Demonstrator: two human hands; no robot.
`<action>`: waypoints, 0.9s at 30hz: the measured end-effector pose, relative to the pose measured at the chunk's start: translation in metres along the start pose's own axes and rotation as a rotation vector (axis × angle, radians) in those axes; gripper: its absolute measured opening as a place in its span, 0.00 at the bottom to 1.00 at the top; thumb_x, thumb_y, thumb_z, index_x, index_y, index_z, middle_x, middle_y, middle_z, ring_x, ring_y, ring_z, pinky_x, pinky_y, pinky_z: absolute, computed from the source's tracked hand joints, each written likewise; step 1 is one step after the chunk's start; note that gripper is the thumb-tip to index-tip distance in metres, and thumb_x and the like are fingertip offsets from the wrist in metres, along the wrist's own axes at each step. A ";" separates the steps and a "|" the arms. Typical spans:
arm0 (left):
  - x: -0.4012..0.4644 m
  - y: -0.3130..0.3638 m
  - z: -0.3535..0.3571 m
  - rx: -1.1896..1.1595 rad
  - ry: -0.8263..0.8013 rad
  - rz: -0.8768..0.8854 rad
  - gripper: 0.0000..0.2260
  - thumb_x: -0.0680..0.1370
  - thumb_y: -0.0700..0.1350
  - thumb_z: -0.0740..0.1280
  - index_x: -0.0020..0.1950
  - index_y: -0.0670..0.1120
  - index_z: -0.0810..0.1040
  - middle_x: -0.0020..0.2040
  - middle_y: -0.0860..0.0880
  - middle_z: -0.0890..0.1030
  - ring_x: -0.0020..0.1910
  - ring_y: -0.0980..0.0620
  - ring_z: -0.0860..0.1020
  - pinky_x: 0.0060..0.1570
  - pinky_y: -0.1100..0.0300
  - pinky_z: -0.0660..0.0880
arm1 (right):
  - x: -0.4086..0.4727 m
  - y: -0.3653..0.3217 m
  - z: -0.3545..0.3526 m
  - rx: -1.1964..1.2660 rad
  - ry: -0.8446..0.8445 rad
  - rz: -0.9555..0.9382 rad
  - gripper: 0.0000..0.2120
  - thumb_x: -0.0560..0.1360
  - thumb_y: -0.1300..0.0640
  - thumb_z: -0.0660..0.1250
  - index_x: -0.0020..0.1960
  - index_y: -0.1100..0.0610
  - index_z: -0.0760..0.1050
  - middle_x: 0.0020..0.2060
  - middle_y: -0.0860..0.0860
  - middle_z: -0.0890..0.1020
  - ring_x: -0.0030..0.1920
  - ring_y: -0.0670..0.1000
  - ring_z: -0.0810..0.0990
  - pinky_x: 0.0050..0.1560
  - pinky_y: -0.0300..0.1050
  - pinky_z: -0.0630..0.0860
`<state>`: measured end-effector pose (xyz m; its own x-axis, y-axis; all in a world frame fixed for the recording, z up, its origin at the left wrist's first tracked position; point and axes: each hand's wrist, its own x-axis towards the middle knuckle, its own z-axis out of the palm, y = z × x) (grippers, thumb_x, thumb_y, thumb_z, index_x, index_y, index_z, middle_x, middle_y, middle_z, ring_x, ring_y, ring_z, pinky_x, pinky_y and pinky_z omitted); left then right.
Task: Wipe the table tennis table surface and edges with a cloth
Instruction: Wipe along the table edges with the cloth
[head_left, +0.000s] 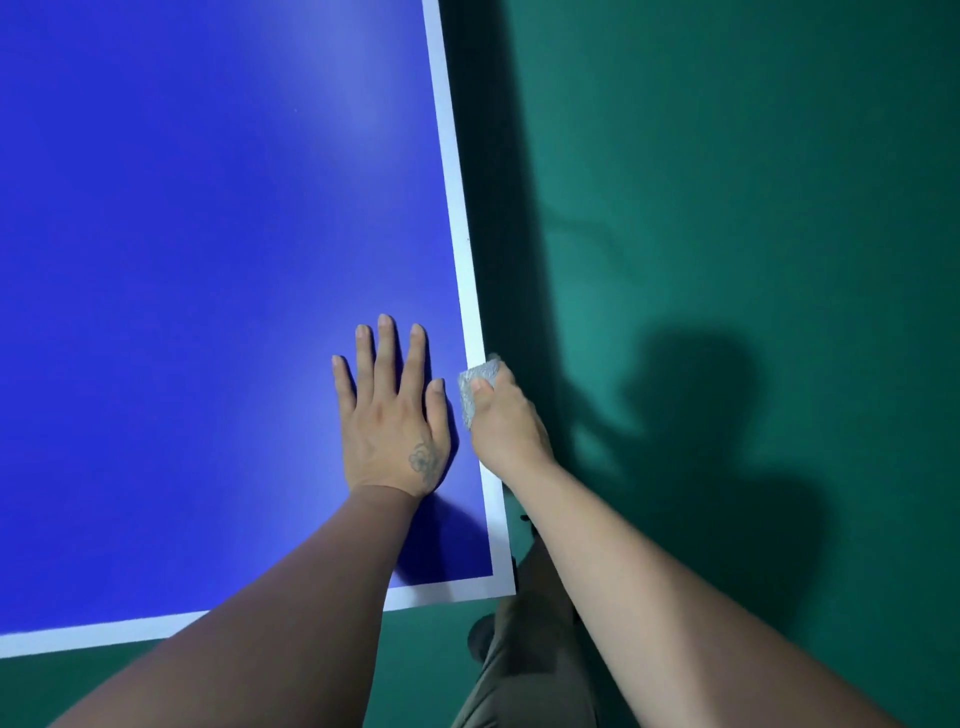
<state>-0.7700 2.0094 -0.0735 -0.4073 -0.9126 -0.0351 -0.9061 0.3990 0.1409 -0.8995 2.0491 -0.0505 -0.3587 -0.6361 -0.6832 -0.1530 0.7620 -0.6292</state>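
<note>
A crumpled grey cloth (475, 392) is held in the grip of the right hand (506, 423), thumb on top and fingers curled round it, at the white side edge line (451, 171) of the flat blue table tennis desk (182, 260). Just left of that grip, the left hand (389, 415) is laid flat on the blue surface, fingers straight and spread. Beyond the grip to the right, green floor (753, 182) and a dark shadow (696, 415) are seen. Below it, what appears to be a khaki trouser leg (524, 660) is visible.

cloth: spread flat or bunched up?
Bunched: the cloth is wadded in the right hand, thumb over it, at the table edge.
</note>
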 end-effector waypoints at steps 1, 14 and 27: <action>0.000 0.000 0.000 0.001 -0.001 0.001 0.27 0.88 0.53 0.49 0.88 0.49 0.57 0.88 0.43 0.53 0.87 0.40 0.48 0.83 0.34 0.47 | 0.000 0.002 -0.002 -0.001 -0.010 -0.002 0.27 0.89 0.47 0.51 0.86 0.50 0.52 0.79 0.55 0.70 0.74 0.59 0.72 0.69 0.49 0.69; 0.001 0.000 0.001 0.033 -0.017 0.002 0.28 0.87 0.52 0.50 0.87 0.46 0.58 0.88 0.41 0.53 0.87 0.39 0.47 0.83 0.32 0.49 | -0.026 0.010 -0.003 -0.042 -0.025 0.022 0.27 0.89 0.45 0.49 0.86 0.46 0.50 0.81 0.49 0.68 0.76 0.56 0.71 0.68 0.47 0.69; 0.005 0.006 -0.011 -0.056 0.064 -0.025 0.24 0.87 0.49 0.57 0.84 0.45 0.68 0.86 0.42 0.62 0.86 0.40 0.57 0.82 0.34 0.56 | 0.082 -0.058 -0.030 -0.042 -0.042 -0.066 0.17 0.85 0.41 0.49 0.67 0.46 0.67 0.65 0.56 0.82 0.53 0.56 0.80 0.57 0.51 0.76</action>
<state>-0.7768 2.0060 -0.0617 -0.3748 -0.9268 0.0241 -0.9074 0.3720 0.1956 -0.9478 1.9565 -0.0584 -0.3077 -0.6892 -0.6560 -0.2137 0.7219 -0.6582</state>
